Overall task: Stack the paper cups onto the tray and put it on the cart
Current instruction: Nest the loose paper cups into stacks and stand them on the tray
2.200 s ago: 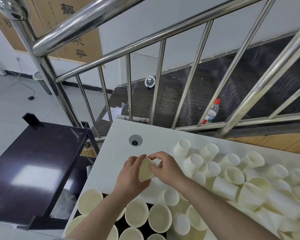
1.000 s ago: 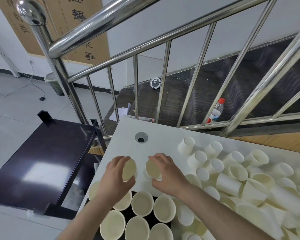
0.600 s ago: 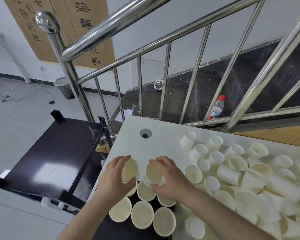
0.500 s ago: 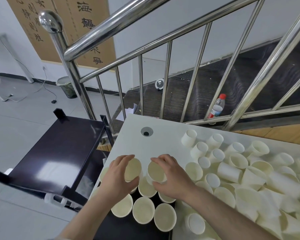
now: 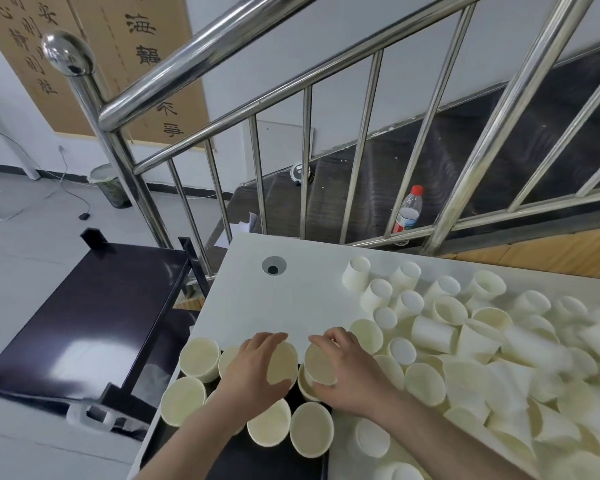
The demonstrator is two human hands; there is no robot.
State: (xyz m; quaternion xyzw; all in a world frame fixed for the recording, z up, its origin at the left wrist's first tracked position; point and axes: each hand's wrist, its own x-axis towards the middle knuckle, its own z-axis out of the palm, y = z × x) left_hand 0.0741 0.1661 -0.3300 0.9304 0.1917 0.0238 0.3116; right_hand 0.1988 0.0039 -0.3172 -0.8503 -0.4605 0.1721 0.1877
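Note:
My left hand grips a cream paper cup by its rim, mouth facing me. Beside it, my right hand holds a second paper cup the same way. Both cups hover just above the far edge of a black tray at the near left of the white table. Several upright cups stand on the tray. A large heap of loose cups lies on the table to the right. The dark cart stands left of the table.
A steel stair railing runs close behind the table. A plastic bottle with a red cap stands on the stair beyond it. A round cable hole sits in the tabletop. A waste bin is on the floor at far left.
My hands pulled one cup apart into two, one in each hand, and lowered them toward the tray. The view shifted right and down.

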